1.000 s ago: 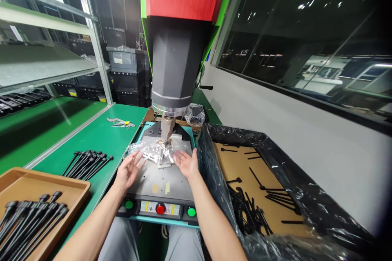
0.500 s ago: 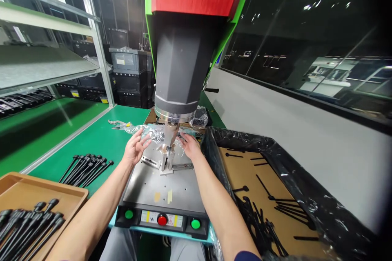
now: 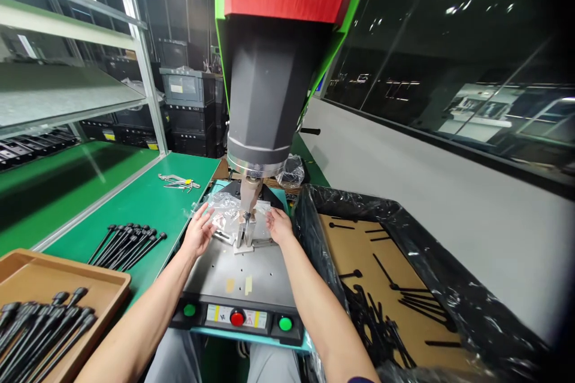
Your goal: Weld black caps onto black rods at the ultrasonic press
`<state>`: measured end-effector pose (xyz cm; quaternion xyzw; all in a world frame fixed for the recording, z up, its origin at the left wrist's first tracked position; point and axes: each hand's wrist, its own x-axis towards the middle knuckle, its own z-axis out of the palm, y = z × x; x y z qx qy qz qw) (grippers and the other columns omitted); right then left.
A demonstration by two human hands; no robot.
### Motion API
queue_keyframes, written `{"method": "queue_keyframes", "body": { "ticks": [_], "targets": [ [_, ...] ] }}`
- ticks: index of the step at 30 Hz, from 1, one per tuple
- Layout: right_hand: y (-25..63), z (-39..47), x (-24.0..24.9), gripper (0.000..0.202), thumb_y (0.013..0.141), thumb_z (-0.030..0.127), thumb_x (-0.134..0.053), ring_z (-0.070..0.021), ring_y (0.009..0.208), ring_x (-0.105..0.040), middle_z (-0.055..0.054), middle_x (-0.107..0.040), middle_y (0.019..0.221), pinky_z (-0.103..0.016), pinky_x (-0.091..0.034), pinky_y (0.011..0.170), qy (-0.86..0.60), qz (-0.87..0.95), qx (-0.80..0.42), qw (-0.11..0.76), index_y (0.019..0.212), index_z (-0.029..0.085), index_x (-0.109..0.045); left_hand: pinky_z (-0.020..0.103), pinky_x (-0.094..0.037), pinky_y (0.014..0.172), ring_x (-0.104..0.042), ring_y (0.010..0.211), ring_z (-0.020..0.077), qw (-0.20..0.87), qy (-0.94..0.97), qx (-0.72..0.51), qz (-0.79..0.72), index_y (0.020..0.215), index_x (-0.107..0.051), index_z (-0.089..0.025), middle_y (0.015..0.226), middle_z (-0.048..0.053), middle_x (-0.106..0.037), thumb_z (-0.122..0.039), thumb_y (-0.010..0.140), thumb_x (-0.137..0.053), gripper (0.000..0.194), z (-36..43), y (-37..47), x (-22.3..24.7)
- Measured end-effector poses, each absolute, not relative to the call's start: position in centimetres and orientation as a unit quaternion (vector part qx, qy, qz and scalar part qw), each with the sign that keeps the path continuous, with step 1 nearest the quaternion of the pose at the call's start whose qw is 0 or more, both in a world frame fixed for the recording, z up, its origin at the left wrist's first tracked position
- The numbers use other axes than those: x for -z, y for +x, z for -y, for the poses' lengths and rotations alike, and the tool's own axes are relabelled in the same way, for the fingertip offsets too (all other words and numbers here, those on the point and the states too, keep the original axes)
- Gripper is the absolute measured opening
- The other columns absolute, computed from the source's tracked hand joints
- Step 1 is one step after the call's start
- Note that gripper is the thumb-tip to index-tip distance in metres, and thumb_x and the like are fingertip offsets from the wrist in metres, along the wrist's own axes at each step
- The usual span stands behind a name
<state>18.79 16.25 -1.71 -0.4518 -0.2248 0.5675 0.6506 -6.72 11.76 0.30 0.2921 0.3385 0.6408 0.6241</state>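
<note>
A crumpled clear plastic bag [image 3: 226, 206] stretches behind the press's metal tool tip [image 3: 250, 194], over the grey metal base plate [image 3: 224, 275]. On its left side my left hand [image 3: 200, 231] pinches the plastic with the fingertips, the other fingers loosely bent. Opposite it, my right hand [image 3: 279, 227] grips the bag's right end, its fingertips partly hidden by the plastic. Between both hands stands a small metal fixture [image 3: 244, 238], directly under the tool tip.
Black rod-like parts [image 3: 128, 245] lie on the green table, and more fill a brown tray [image 3: 114, 272]. Pliers [image 3: 179, 182] rest farther back. To the right, a box lined with black plastic [image 3: 381, 206] holds loose black parts. Green buttons [image 3: 285, 324] flank a red button [image 3: 237, 318] in front.
The plastic bag has come off the pliers and shifted right and toward me, spreading over the rear of the base plate. Both hands have moved slightly nearer to me.
</note>
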Motion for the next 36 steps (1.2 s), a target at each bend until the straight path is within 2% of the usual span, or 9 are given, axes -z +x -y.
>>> {"method": "queue_keyframes", "body": {
  "ticks": [3, 6, 11, 15, 20, 26, 31, 34, 36],
  "targets": [
    [18.9, -16.1, 1.9, 0.021, 0.075, 0.028, -0.074, -0.0067, 0.036, -0.049, 0.005, -0.061, 0.056, -0.014, -0.033, 0.031, -0.457, 0.220, -0.555, 0.659, 0.084, 0.019, -0.056, 0.025, -0.057, 0.065, -0.069, 0.091, 0.0202, 0.659, 0.294, -0.613, -0.322, 0.131, -0.049, -0.029, 0.124, 0.010, -0.059, -0.025, 0.075, -0.070, 0.060, -10.2, -5.8, -0.9],
    [19.0, -15.9, 2.0, 0.025, 0.072, 0.032, -0.076, -0.0055, 0.035, -0.046, 0.006, -0.060, 0.055, -0.013, -0.029, 0.030, -0.459, 0.222, -0.548, 0.663, 0.083, 0.020, -0.057, 0.034, -0.056, 0.081, -0.066, 0.100, 0.0229, 0.709, 0.289, -0.579, -0.281, 0.132, -0.046, -0.032, 0.115, 0.008, -0.064, -0.031, 0.080, -0.065, 0.056, -8.7, -4.8, -1.5],
    [18.9, -15.8, 2.3, 0.029, 0.069, 0.035, -0.078, -0.0049, 0.034, -0.044, 0.006, -0.059, 0.055, -0.013, -0.028, 0.029, -0.469, 0.222, -0.542, 0.661, 0.083, 0.020, -0.057, 0.040, -0.051, 0.092, -0.064, 0.105, 0.0253, 0.732, 0.289, -0.535, -0.307, 0.109, -0.062, -0.021, 0.112, 0.011, -0.066, -0.032, 0.076, -0.070, 0.035, -7.5, -3.6, -1.2],
    [18.7, -15.5, 2.9, 0.030, 0.068, 0.036, -0.078, -0.0041, 0.033, -0.043, 0.007, -0.058, 0.054, -0.012, -0.026, 0.028, -0.482, 0.214, -0.541, 0.655, 0.080, 0.020, -0.056, 0.032, -0.054, 0.086, -0.068, 0.092, 0.0195, 0.696, 0.289, -0.548, -0.364, 0.084, -0.067, -0.016, 0.097, 0.008, -0.071, -0.025, 0.068, -0.078, 0.021, -7.6, -3.2, 0.0],
    [18.3, -15.1, 3.3, 0.032, 0.067, 0.037, -0.079, -0.0038, 0.031, -0.041, 0.007, -0.057, 0.051, -0.012, -0.025, 0.028, -0.503, 0.199, -0.544, 0.641, 0.074, 0.019, -0.053, 0.034, -0.054, 0.086, -0.069, 0.078, 0.0179, 0.668, 0.298, -0.562, -0.387, 0.078, -0.067, -0.015, 0.074, 0.006, -0.072, -0.021, 0.062, -0.080, 0.021, -7.8, -3.0, 1.2],
    [19.4, -13.7, 2.3, 0.041, 0.072, 0.054, -0.070, -0.0084, 0.034, -0.047, 0.004, -0.056, 0.050, -0.018, -0.037, 0.032, -0.551, 0.161, -0.537, 0.618, 0.070, 0.019, -0.049, 0.035, -0.054, 0.081, -0.070, 0.084, 0.0218, 0.670, 0.316, -0.534, -0.407, 0.081, -0.067, -0.014, 0.084, 0.010, -0.072, -0.022, 0.062, -0.080, 0.024, -7.1, -3.3, 0.1],
    [21.4, -5.8, 2.4, 0.041, 0.076, 0.060, -0.061, -0.0071, 0.036, -0.043, 0.006, -0.051, 0.052, -0.017, -0.034, 0.033, -0.572, 0.160, -0.463, 0.658, 0.072, 0.021, -0.050, 0.033, -0.054, 0.076, -0.068, 0.091, 0.0249, 0.658, 0.327, -0.507, -0.451, 0.074, -0.068, -0.014, 0.097, 0.013, -0.071, -0.024, 0.060, -0.080, 0.021, -2.6, -6.9, 0.2],
    [21.6, 1.8, 5.1, 0.034, 0.073, 0.052, -0.067, -0.0070, 0.040, -0.041, 0.005, -0.050, 0.052, -0.017, -0.031, 0.035, -0.561, 0.217, -0.439, 0.667, 0.069, 0.020, -0.055, 0.030, -0.052, 0.062, -0.068, 0.069, 0.0215, 0.615, 0.354, -0.480, -0.516, 0.065, -0.066, -0.016, 0.073, 0.008, -0.071, -0.035, 0.060, -0.078, 0.024, 1.4, -10.2, 3.0],
    [21.2, 6.2, 8.0, 0.037, 0.069, 0.054, -0.069, -0.0098, 0.040, -0.041, 0.003, -0.050, 0.050, -0.019, -0.029, 0.034, -0.601, 0.302, -0.446, 0.591, 0.062, 0.020, -0.056, 0.031, -0.049, 0.055, -0.064, 0.055, 0.0195, 0.604, 0.380, -0.448, -0.539, 0.056, -0.061, -0.016, 0.060, 0.006, -0.068, -0.044, 0.060, -0.077, 0.032, 3.6, -12.0, 5.5]
  ]
}}
